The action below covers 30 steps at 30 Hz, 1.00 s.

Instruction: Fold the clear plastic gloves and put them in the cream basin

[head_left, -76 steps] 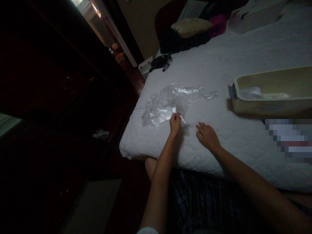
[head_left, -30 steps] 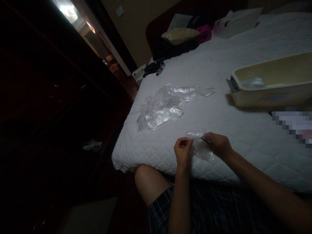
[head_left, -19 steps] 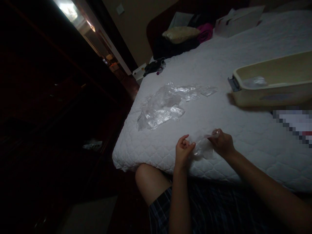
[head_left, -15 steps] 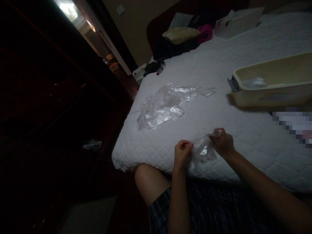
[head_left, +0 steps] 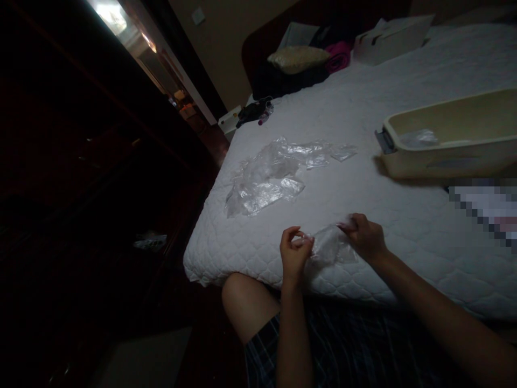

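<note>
A clear plastic bag (head_left: pixel 332 245) is stretched between my two hands, just above the near edge of the bed. My left hand (head_left: pixel 295 253) pinches its left side between thumb and fingers. On the other side, my right hand (head_left: pixel 367 237) grips the bag's upper right corner. Beyond them, a spread of crumpled clear plastic bags (head_left: pixel 270 175) lies flat on the white quilted mattress cover (head_left: pixel 363 199). How many bags lie there I cannot tell.
To the right on the bed stands a beige plastic bin (head_left: pixel 448 161) with a grey latch and some clear plastic inside. A white box (head_left: pixel 391 43), a pillow (head_left: pixel 299 59) and a rolled magenta cloth (head_left: pixel 338 56) sit at the far end. Dark wooden furniture (head_left: pixel 81 161) fills the left.
My left hand has shifted slightly left with its fingers more curled, and the right hand has moved a little left. Both still hold the plastic bag.
</note>
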Motion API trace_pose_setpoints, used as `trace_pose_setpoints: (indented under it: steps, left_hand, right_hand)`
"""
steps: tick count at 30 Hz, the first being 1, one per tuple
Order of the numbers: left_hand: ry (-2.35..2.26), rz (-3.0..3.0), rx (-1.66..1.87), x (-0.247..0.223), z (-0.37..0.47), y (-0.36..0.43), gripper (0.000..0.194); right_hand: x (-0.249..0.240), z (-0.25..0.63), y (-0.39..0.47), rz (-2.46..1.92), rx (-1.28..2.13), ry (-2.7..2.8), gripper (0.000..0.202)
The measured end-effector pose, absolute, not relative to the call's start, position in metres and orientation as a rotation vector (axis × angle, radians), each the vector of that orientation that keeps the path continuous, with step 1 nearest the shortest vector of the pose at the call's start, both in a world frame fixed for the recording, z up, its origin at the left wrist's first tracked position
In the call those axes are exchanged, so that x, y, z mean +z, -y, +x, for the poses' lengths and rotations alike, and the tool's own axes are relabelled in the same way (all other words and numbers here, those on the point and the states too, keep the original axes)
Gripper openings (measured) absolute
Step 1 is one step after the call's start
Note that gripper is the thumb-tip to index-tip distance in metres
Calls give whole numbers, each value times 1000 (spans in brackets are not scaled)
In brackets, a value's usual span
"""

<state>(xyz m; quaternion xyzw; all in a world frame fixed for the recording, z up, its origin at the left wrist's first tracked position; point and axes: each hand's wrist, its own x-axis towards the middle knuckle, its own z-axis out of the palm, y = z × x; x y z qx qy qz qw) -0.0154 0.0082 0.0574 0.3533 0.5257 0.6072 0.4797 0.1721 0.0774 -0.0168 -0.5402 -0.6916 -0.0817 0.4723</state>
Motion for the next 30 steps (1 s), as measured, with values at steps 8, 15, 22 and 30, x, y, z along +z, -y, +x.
trace_pose_setpoints:
  steps: [8,15,22,30]
  left_hand:
    - [-1960,1570,1691,48,-25,-7,23]
    - [-1875,2399,1504,47,-10,-3,43]
    - [-1645,1922,1391,40,-5,-5,25]
    - [-1671,1565,1354,46,-3,-2,9]
  right_hand:
    - [-3,171,-72,-1046,-317,1834,29]
    - [6,172,-67,-775,-439,1954,13]
    - [-6,176,-67,-798,-232,2054,10]
    - [-9,173,-71,-976,-131,1961,24]
